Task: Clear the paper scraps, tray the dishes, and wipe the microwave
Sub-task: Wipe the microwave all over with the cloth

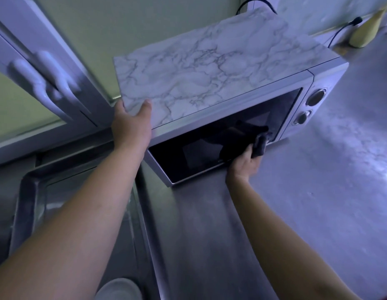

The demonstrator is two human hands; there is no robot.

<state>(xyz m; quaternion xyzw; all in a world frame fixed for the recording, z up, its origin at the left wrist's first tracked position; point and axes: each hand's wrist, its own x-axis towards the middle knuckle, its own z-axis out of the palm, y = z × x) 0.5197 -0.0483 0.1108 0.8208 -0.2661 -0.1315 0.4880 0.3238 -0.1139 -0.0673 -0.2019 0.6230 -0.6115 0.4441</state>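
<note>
Just in front of the microwave (209, 79), the right hand (244, 163) curls tightly round a dark cloth (258, 146), pressing it against the lower right of the microwave's glass door (188, 156). The left hand (132, 126) clasps the microwave's front-left top corner (thumb on the marbled top).

Glossy microwave door (212, 148), marble-patterned top (209, 70)
</note>
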